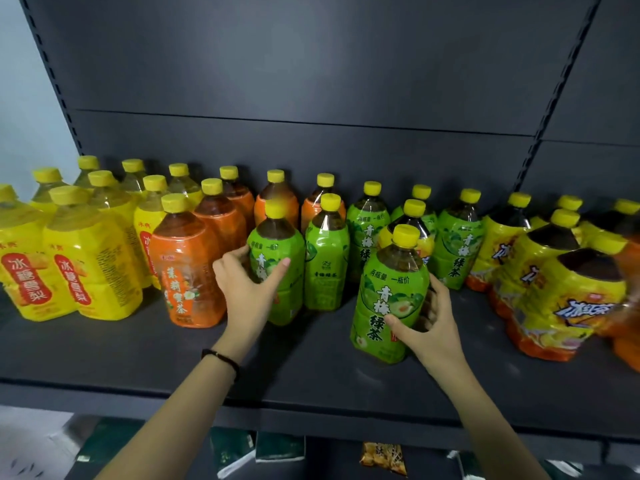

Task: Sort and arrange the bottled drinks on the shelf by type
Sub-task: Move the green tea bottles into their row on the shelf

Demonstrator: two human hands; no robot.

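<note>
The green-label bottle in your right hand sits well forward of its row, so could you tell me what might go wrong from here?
1. The green-label bottle in the right hand tilts slightly near the shelf's front edge; a loose grip could tip it off.
2. The left hand holds another green bottle tight beside an orange-label bottle; shifting it may knock that neighbour.
3. A yellow-label bottle stands among the green ones and could stay missorted.

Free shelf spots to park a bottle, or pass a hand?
Bare: the shelf's front strip, between the left hand and the right hand, and in front of the yellow pear bottles. Crowded: everything behind, and the iced tea bottles crowding the right front.
</note>
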